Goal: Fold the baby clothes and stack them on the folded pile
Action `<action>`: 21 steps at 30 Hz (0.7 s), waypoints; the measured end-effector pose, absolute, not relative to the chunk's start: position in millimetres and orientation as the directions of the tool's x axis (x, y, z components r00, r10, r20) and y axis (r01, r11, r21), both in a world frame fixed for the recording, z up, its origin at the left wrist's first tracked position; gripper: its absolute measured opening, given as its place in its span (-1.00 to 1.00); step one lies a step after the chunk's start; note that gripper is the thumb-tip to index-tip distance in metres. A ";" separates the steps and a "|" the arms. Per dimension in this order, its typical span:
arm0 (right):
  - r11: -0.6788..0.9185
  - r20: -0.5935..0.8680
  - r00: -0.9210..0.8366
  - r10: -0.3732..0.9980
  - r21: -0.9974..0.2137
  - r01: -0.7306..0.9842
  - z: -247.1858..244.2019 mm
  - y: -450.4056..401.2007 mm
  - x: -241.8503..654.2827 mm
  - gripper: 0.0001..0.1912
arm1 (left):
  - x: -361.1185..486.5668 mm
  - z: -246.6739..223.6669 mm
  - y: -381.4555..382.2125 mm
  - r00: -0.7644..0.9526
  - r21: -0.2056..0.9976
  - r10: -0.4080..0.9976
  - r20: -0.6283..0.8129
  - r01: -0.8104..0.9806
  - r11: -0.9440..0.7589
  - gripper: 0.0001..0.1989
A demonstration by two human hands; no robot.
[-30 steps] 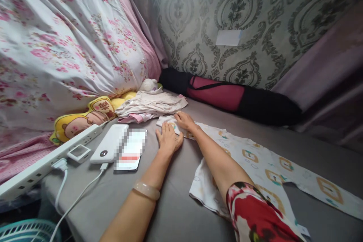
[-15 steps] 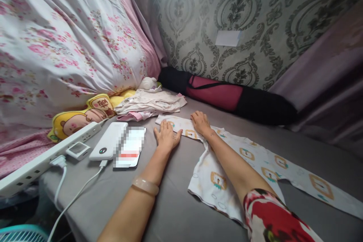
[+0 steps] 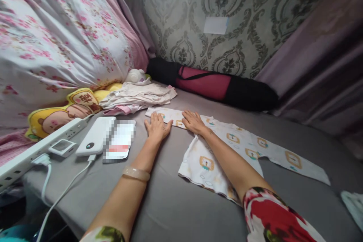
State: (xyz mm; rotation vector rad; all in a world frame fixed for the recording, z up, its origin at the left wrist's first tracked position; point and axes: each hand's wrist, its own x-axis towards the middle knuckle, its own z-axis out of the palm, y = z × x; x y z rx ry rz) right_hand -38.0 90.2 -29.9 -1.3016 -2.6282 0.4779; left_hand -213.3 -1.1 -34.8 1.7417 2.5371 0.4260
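Observation:
A small white long-sleeved shirt [image 3: 207, 163] with orange and teal animal prints lies spread on the grey sheet [image 3: 170, 204]. Its left-hand sleeve stretches toward the folded clothes, and the other sleeve reaches out to the right. My left hand [image 3: 158, 126] rests flat at the end of the left-hand sleeve, fingers spread and thumb out to the side. On the same sleeve, nearer the shoulder, lies my right hand [image 3: 195, 123], palm down with its fingers extended. My right forearm passes over the shirt's body and hides part of it.
Left of my hands are a phone [image 3: 120, 141], a white power bank [image 3: 96, 136], a charger [image 3: 62, 146] and a power strip [image 3: 42, 140]. Folded clothes [image 3: 141, 94], a yellow cushion [image 3: 53, 121] and a black and maroon bag [image 3: 204, 85] lie behind. White cloth [image 3: 354, 206] shows at right.
The view has shifted right, so things appear further left and slightly higher, and white cloth shows at the right edge. My hands remain on the sleeve.

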 end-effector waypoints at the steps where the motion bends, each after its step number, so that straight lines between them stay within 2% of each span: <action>1: 0.538 0.049 -0.571 0.819 -0.409 0.737 -26.8 88.7 -36.7 -0.46 | -213.3 -35.0 -1.4 -0.367 0.243 0.922 0.127 0.912 0.330 -0.28; 4: 0.469 0.214 -0.425 0.880 -0.536 0.702 -15.1 69.5 -28.3 -0.52 | -212.4 -35.8 -3.1 -0.353 0.246 0.924 0.143 0.917 0.313 -0.30; 7: 0.496 0.305 -0.391 0.868 -0.566 0.658 -4.5 23.2 -17.1 -0.60 | -212.0 -36.6 -5.1 -0.340 0.254 0.911 0.232 0.926 0.280 -0.37; 10: 0.548 0.271 -0.488 0.830 -0.558 0.623 0.5 -37.8 -8.9 -0.72 | -210.7 -35.8 -6.9 -0.262 0.264 0.893 0.367 0.949 0.171 -0.48; 13: 0.605 0.220 -0.583 0.783 -0.490 0.628 -0.2 -88.5 -6.4 -0.79 | -203.3 -31.7 -8.7 -0.068 0.247 0.902 0.427 0.968 -0.044 -0.56; 17: 0.616 0.140 -0.619 0.773 -0.399 0.679 -0.3 -118.9 -6.1 -0.81 | -181.9 -23.2 -10.4 0.223 0.201 0.914 0.338 0.932 -0.302 -0.69; 21: 0.633 0.108 -0.646 0.756 -0.374 0.678 5.1 -125.8 -4.6 -0.73 | -164.0 -15.1 -8.2 0.387 0.168 0.882 0.268 0.883 -0.439 -0.70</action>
